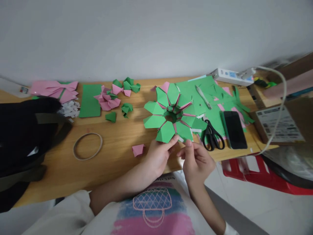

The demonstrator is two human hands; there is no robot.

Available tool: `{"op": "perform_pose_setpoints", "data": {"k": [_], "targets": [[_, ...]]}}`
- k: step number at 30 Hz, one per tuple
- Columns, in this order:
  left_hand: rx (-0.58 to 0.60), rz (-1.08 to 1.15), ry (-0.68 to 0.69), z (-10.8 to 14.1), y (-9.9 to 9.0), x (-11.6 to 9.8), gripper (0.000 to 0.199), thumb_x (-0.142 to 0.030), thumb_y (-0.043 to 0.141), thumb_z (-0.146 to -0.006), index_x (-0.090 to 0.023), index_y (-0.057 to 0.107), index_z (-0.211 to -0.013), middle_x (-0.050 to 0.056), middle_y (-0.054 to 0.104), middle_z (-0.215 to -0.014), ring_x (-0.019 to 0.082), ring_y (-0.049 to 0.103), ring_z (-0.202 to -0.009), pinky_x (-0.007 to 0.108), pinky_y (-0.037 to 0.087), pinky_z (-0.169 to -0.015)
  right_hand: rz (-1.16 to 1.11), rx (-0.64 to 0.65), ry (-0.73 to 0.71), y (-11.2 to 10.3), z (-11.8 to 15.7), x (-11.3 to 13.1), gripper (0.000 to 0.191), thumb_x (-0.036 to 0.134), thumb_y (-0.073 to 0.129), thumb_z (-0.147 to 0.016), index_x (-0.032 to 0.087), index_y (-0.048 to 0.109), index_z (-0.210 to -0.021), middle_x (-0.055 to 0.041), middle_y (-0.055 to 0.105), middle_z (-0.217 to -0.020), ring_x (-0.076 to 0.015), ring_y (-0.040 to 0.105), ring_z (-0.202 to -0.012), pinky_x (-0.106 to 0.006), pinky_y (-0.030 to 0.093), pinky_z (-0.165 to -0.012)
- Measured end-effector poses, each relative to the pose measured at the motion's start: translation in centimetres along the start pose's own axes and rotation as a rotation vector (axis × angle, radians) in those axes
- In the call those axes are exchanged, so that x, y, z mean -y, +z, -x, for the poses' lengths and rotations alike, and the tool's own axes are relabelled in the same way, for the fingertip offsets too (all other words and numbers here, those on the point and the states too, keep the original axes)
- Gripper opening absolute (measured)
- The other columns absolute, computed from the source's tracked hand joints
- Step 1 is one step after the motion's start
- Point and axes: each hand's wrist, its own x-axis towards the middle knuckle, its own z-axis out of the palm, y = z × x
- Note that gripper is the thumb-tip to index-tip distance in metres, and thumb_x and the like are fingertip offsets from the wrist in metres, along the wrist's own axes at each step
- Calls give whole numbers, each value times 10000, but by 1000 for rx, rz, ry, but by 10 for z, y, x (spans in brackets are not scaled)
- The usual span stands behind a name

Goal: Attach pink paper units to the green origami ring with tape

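Note:
A large paper flower (166, 132) with green petals and pink edges between them is held above the table. My left hand (160, 155) grips its lower petals, thumb on top near a small white strip (181, 139). Just right of it, my right hand (197, 160) is closed, thumb against fingers, at the lower right petal's tip; what it pinches, if anything, is too small to make out. More white strips stick out from the flower's right side.
Black scissors (212, 135) and a phone (234, 130) lie on the right, with a pen (203, 97) on green paper (202, 84). Folded pink and green pieces (109, 101), a tape ring (87, 146) and a black bag (24, 137) are left. A pink piece (138, 150) lies near my left hand.

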Motion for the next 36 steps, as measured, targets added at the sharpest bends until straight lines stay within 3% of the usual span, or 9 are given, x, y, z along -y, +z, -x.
{"op": "perform_pose_setpoints", "data": {"k": [4,7,15,21,25,27,29,33,36], "targets": [[-9,15,-11,-2,1,-2,314,-287,863,-612,-181,604,-755,-21,612,-808,124,551,-764,274,418,-713,100,-3,-114,1,-4,-4,289,344,587,-901,197,631,-656,31,609,-499,-98,524,-435,-228,418,-480],[-19,53,-48,-3,1,-3,310,-267,873,-591,-172,628,-755,-21,629,-779,109,557,-708,267,424,-695,118,43,-160,1,-10,-7,263,323,567,-913,201,617,-686,31,606,-521,-103,524,-459,-235,417,-497],[-37,33,-122,-5,1,1,261,-182,853,-554,-184,704,-768,-3,681,-802,120,594,-740,239,398,-658,-195,71,-43,-3,-23,-11,307,352,508,-948,199,586,-694,32,556,-558,-113,494,-511,-254,404,-525],[26,-192,-145,-5,-9,-2,208,-186,839,-539,-159,749,-725,45,730,-797,160,625,-780,273,422,-734,-357,14,26,-2,-24,-22,255,412,547,-900,182,656,-922,36,574,-578,-123,522,-509,-253,407,-506],[172,-574,-166,19,-34,-34,191,-251,767,-656,-193,787,-837,77,759,-831,190,668,-802,305,474,-778,-361,-13,168,1,-26,-35,296,445,555,-870,174,663,-917,0,636,-706,-128,581,-602,-265,457,-587],[168,-791,-98,37,-54,-58,146,-316,733,-702,-211,787,-788,79,758,-786,204,676,-765,308,494,-728,-399,-36,296,5,-30,-42,280,428,588,-827,180,651,-940,-10,654,-779,-135,604,-645,-278,483,-620],[10,-936,70,55,-79,-83,167,-374,723,-708,-223,776,-759,72,751,-748,227,683,-797,323,509,-751,-454,-57,359,9,-36,-47,279,351,647,-750,202,621,-984,-3,668,-846,-133,618,-687,-278,495,-648],[-502,-1235,423,81,-130,-115,299,-463,662,-733,-221,737,-892,76,757,-950,260,679,-888,396,516,-838,-523,-2,293,19,-54,-43,352,218,695,-595,220,612,-937,4,684,-921,-134,632,-805,-266,491,-723],[-639,-1534,596,87,-158,-119,321,-466,552,-792,-214,717,-902,96,734,-1031,286,649,-985,467,473,-936,-552,100,259,27,-72,-30,296,226,707,-563,209,626,-848,-6,689,-845,-163,645,-788,-286,501,-692]]}}
